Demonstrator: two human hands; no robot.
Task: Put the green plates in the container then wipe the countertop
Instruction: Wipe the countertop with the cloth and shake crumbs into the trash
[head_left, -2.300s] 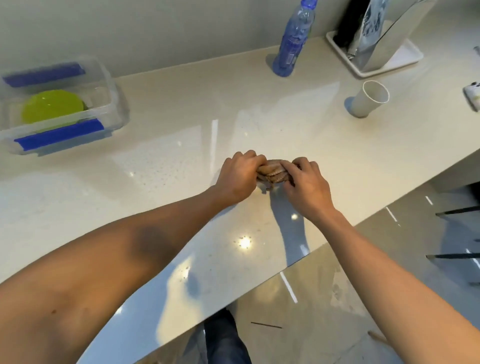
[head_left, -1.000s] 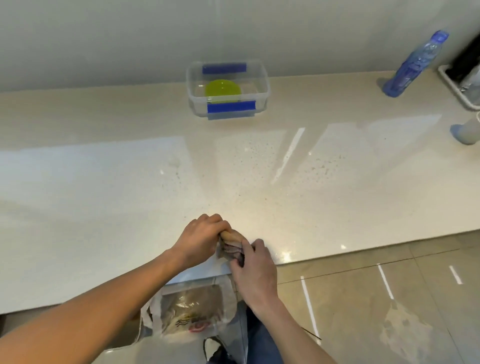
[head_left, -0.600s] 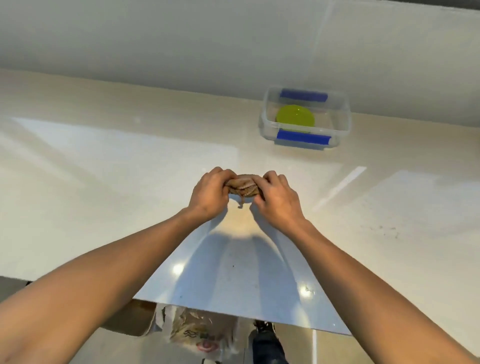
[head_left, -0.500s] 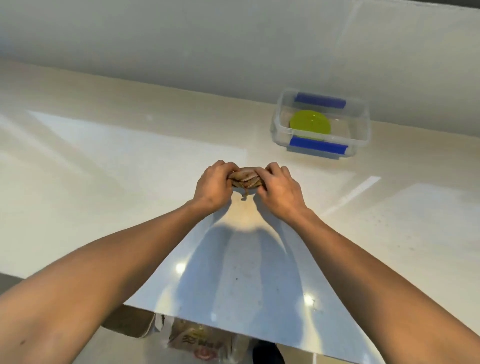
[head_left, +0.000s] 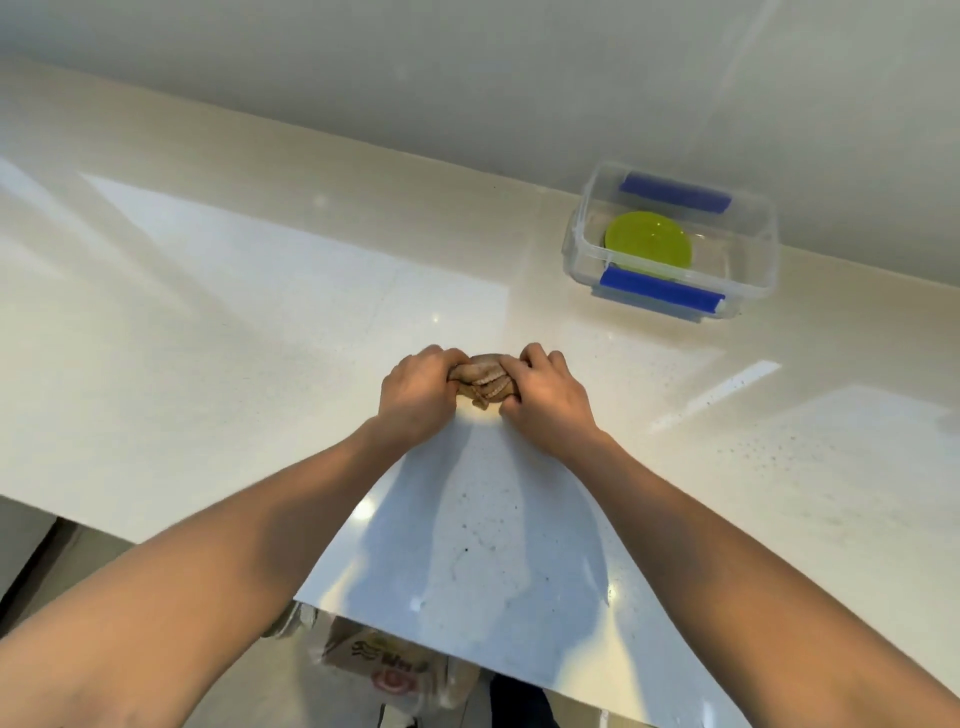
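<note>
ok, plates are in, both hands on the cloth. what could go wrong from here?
1. Both hands grip the cloth bunched into a wad, so it likely touches little of the countertop per pass and leaves streaks.
2. Dark specks lie near the front edge, behind the cloth; a forward wipe would probably miss them.
3. A wide sweep right could bump the container holding the green plates.

Head view, looking steeply down, countertop (head_left: 218, 332) close
</note>
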